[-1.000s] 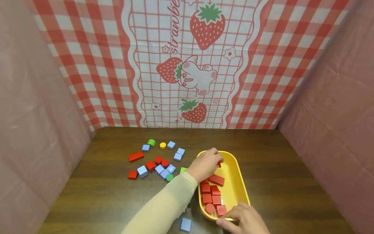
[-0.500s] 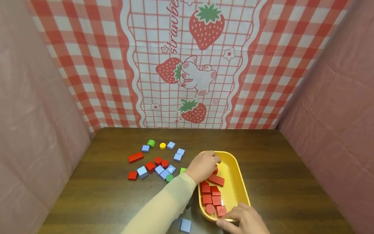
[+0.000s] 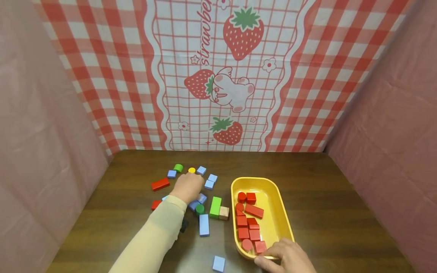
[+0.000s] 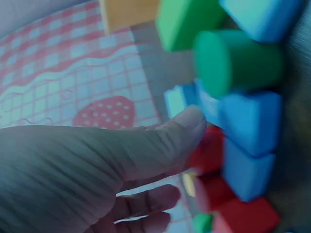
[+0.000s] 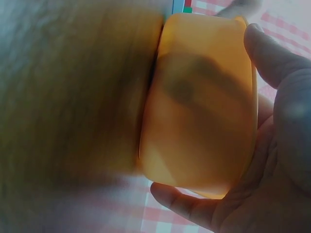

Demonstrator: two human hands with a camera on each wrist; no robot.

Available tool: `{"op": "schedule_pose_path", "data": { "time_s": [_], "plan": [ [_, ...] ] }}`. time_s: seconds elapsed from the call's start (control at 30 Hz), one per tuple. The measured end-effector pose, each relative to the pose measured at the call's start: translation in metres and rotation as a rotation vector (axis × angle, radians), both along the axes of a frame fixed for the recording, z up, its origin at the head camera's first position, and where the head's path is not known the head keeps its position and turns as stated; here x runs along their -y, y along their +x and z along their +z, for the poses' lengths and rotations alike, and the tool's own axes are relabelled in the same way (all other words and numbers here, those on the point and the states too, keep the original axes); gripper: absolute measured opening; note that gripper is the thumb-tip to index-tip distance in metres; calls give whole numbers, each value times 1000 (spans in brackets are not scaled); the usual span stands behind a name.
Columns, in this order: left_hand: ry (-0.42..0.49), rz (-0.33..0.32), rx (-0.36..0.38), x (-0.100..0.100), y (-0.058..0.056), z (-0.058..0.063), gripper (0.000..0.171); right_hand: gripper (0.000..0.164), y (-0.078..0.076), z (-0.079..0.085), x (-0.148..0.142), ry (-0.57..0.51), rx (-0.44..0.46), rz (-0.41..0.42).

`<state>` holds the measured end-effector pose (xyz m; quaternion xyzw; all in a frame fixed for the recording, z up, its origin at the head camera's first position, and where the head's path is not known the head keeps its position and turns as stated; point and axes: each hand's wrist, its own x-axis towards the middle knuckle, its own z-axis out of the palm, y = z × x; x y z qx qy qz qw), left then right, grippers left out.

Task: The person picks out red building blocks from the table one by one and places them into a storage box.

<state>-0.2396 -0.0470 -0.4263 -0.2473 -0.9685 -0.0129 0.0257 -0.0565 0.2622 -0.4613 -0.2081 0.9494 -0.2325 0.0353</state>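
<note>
My left hand (image 3: 189, 187) is over the scattered wooden blocks left of the yellow tray. In the left wrist view its thumb (image 4: 187, 125) is beside a red cylinder (image 4: 209, 153), with the fingers spread apart from it and no block between them. A green cylinder (image 4: 238, 60) and several blue blocks (image 4: 250, 121) lie close by. My right hand (image 3: 288, 258) grips the near rim of the yellow tray (image 3: 284, 212), its thumb and fingers around the tray's end (image 5: 204, 145). Along the tray's left side sit several red blocks (image 3: 254, 211).
A red bar (image 3: 160, 184), a green arch-shaped block (image 3: 178, 167) and a yellow disc (image 3: 192, 170) lie beyond the left hand. Nearer are a light green block (image 3: 215, 207), a plain wood cube (image 3: 224, 213), a blue bar (image 3: 204, 225) and a blue square (image 3: 219, 264).
My left hand has left the tray and moved left over the loose blocks. Red pieces it covered at the tray's far end now show. The right hand stays on the rim.
</note>
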Motion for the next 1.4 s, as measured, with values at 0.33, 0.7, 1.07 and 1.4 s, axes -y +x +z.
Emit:
{"op": "schedule_pose_path", "data": {
  "time_s": [0.33, 0.7, 1.07, 1.4],
  "plan": [
    [17, -17, -180, -5, 4, 6, 6, 29, -2, 1, 0, 9, 9, -7],
    [178, -396, -28, -125, 65, 17, 26, 16, -2, -7, -1, -38, -157, 41],
    [107, -478, 47, -140, 74, -14, 23, 25, 0, -7, -3, -28, -72, 8],
    [374, -55, -160, -12, 28, -15, 26, 32, 1, 2, -2, 13, 38, -35]
  ]
}}
